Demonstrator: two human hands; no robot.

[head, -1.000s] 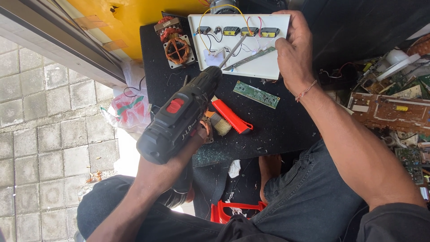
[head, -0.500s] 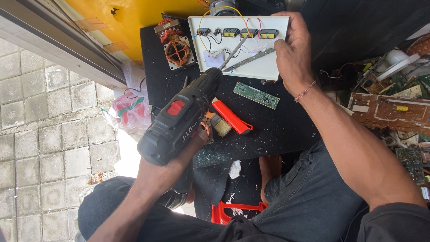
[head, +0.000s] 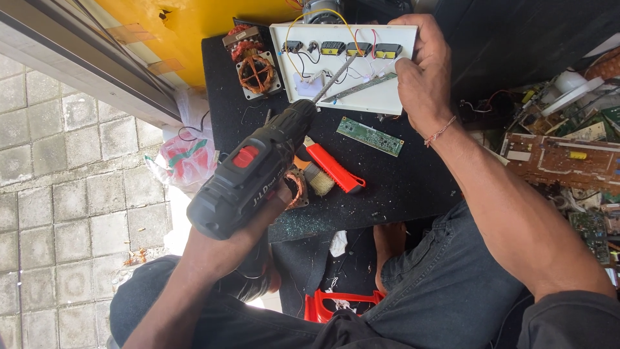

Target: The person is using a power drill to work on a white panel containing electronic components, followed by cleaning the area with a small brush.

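My left hand (head: 258,213) grips a black cordless drill (head: 252,171) with a red button; its long bit (head: 332,77) points up onto a white board (head: 381,97) that carries several black switches and coloured wires. My right hand (head: 423,71) holds that board by its right edge, thumb on its face. The board lies on a black mat (head: 413,181) over a low table.
A copper-wound motor core (head: 257,71) sits left of the board. A green circuit strip (head: 369,136), a red utility knife (head: 334,167) and a small coil (head: 297,187) lie on the mat. Brown circuit boards (head: 562,161) pile at right. Red plastic stool (head: 339,304) below.
The drill has shifted slightly up and right, bringing its bit onto the white board. My right hand keeps its hold on the board's edge.
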